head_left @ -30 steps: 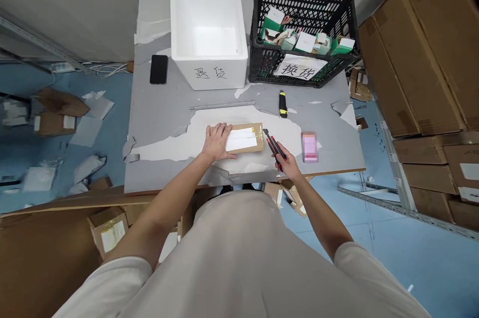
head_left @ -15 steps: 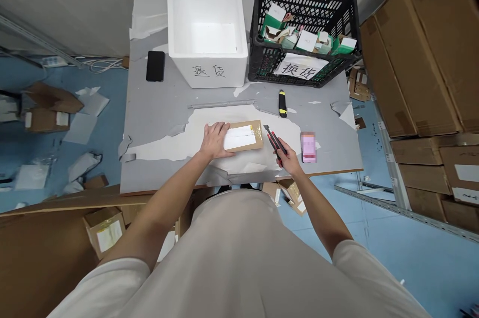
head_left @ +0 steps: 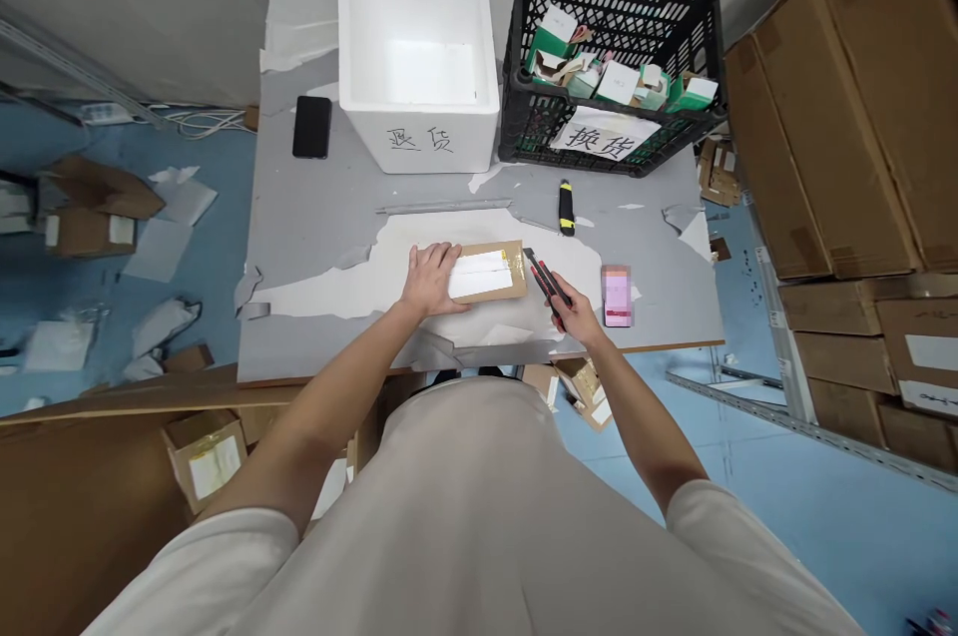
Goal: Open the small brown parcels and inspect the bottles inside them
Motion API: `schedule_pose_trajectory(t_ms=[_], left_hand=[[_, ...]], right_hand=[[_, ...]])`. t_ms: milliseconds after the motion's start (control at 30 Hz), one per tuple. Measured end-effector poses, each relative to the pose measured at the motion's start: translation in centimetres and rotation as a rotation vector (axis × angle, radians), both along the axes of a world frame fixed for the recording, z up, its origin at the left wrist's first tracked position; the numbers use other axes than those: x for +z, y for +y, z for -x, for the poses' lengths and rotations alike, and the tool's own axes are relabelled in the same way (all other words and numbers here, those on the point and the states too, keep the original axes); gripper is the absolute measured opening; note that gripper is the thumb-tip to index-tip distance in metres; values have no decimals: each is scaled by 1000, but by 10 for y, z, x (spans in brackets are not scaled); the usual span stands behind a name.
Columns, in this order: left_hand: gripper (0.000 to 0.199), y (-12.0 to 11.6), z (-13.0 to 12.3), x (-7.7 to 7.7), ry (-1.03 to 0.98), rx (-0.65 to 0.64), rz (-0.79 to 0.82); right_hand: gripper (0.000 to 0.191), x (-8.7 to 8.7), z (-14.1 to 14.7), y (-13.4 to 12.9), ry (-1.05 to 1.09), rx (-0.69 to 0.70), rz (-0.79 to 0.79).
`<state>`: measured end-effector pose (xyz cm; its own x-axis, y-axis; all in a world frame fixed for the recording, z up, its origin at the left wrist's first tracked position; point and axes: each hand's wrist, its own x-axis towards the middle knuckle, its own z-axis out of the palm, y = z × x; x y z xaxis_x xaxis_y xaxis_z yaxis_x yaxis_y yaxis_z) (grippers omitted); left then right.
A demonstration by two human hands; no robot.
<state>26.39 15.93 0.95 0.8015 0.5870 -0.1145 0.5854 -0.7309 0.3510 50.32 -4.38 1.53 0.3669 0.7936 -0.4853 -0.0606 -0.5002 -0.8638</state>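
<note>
A small brown cardboard box [head_left: 516, 269] with a white label and clear tape at its right end lies on the torn white patch of the table. My left hand [head_left: 432, 279] grips the box's left end, thumb below and fingers over the top. In my right hand [head_left: 572, 311] is a black and red utility knife [head_left: 549, 286]. Its tip points up and left, close to the box's taped right end; whether it touches the box is too small to tell.
On the grey table [head_left: 314, 217] stand a white foam box [head_left: 419, 139] and a black crate [head_left: 614, 97] holding small green and white boxes. A black phone [head_left: 311, 127], a yellow-black tool [head_left: 566, 208] and a pink-screened phone [head_left: 617, 297] lie nearer. Cartons [head_left: 830, 117] rise at right.
My right hand and the knife have shifted slightly left, bringing the tip closer to the box's right end. My left hand and the box have hardly moved.
</note>
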Motion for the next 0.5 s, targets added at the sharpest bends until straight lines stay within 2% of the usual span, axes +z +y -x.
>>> schedule_pose_trajectory(t_ms=[200, 300, 500], left_hand=[[110, -1, -1, 1, -17, -6, -14], [112, -1, -1, 0, -37, -1, -14], [114, -1, -1, -1, -49, 8, -8]], right_hand=[[72, 17, -17, -14, -39, 144, 51], [71, 20, -22, -28, -8, 225, 83], [66, 21, -20, -43, -45, 262, 82]])
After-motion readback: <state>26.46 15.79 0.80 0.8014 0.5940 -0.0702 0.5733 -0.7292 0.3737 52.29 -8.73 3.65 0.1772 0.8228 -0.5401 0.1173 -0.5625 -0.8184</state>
